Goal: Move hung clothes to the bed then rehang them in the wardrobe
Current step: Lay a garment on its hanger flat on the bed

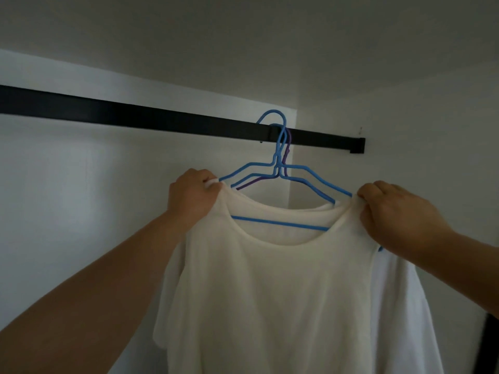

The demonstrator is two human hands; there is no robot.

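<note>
Deep inside the wardrobe [405,76], pale walls on the left, back and right, a ceiling panel close overhead. Across it, a flat black rail [135,114] running from the left edge to a bracket on the right wall, bare along most of its length, so plenty of sliding room leftward and almost none to the right, where the corner crowds in.

Hanging just short of that corner, the cream T-shirt [270,292] on a blue wire hanger [278,225], with a second white garment [399,306] close behind it on the right and more hangers bunched at the same spot: another blue one and a purple hanger [253,182] (hooks nearly stacked, likely to snag on each other).

Shirt judged light, soft and limp, apt to slide off thin wire if tilted; hanger judged springy and thin. Best held at the shoulders, over the wire ends, or at the hook neck.

Left hand [191,195] pinching the fabric at the shirt's left shoulder, right hand [399,211] curled round and gripping the right shoulder. Lifting straight up calls for care, little clearance between hook top and ceiling panel.
</note>
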